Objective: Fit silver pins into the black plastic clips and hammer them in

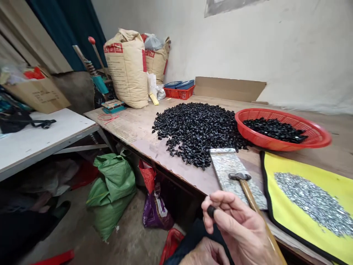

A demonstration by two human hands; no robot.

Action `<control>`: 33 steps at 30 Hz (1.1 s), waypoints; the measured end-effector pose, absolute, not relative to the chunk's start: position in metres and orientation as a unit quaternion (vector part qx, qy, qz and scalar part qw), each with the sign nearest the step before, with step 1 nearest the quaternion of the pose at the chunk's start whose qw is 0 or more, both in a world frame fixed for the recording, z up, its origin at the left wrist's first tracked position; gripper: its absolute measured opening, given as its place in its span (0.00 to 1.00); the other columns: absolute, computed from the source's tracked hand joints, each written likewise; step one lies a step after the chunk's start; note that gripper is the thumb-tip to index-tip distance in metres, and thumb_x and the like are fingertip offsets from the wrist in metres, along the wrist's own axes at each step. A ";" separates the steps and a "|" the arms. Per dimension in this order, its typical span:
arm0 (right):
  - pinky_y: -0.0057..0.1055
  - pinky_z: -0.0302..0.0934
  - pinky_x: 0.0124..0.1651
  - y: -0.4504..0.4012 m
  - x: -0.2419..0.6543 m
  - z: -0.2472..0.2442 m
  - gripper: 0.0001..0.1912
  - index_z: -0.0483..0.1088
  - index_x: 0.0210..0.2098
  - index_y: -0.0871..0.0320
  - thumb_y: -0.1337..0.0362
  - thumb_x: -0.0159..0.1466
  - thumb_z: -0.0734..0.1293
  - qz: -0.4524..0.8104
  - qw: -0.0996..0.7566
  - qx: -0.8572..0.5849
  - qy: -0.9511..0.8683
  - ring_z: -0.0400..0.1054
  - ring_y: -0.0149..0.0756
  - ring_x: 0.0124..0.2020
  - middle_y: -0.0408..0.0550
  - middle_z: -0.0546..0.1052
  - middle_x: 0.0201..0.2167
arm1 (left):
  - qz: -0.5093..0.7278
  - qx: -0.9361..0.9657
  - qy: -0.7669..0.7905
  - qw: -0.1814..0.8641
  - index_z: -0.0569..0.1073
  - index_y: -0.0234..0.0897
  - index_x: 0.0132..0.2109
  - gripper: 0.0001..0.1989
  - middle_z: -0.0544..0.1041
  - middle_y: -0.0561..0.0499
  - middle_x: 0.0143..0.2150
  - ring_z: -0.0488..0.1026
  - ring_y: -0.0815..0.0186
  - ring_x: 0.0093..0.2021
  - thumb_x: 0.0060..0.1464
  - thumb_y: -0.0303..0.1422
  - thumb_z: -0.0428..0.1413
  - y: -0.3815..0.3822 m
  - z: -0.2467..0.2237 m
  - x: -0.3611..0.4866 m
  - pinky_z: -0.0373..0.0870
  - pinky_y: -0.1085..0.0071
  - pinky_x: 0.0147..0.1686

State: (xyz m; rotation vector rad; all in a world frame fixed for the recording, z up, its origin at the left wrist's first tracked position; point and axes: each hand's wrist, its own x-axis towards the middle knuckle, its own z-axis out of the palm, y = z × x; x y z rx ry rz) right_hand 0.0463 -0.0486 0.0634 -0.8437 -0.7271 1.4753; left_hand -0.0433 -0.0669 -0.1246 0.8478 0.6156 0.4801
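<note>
Near the table's front edge, my right hand [239, 228] pinches a small black part [211, 211] between thumb and fingers. Below and left of it is my left hand [205, 253], low over my lap; its fingers are partly cut off by the frame's edge, so what it holds is hidden. A hammer [240, 177] lies with its head on a grey metal plate [227, 165], its wooden handle running behind my right hand. A large pile of small black parts [201, 129] spreads beyond the plate.
A red basket [317, 136] of black parts stands right of the pile. Nearer, a yellow mat [300, 163] bears small silvery pieces [314, 200]. Paper sacks [125, 70] and a teal hand press [99, 84] stand at the back left. Green [113, 191] and purple bags [156, 211] are on the floor.
</note>
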 end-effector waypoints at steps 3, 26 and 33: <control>0.28 0.62 0.24 -0.072 0.067 0.063 0.08 0.77 0.34 0.51 0.65 0.53 0.71 0.616 0.627 -0.356 -0.317 0.68 0.31 0.23 0.50 0.76 0.34 | 0.226 0.393 0.288 0.844 0.75 0.35 0.23 0.10 0.70 0.47 0.21 0.66 0.64 0.19 0.31 0.34 0.66 -0.070 -0.121 -0.038 0.66 0.63 0.21; 0.26 0.63 0.22 -0.184 0.137 0.031 0.09 0.74 0.28 0.59 0.66 0.46 0.73 0.340 0.762 -0.534 -0.135 0.66 0.28 0.18 0.43 0.76 0.24 | 0.176 0.356 0.219 0.891 0.70 0.33 0.25 0.11 0.71 0.53 0.24 0.66 0.72 0.16 0.37 0.29 0.65 -0.074 -0.101 -0.035 0.66 0.73 0.14; 0.22 0.50 0.15 -0.252 0.138 -0.007 0.03 0.68 0.22 0.61 0.71 0.46 0.67 0.355 0.739 -0.569 -0.057 0.56 0.22 0.11 0.39 0.70 0.15 | 0.148 0.398 0.255 0.869 0.70 0.34 0.24 0.11 0.72 0.52 0.25 0.65 0.70 0.17 0.37 0.31 0.66 -0.069 -0.102 -0.035 0.65 0.70 0.15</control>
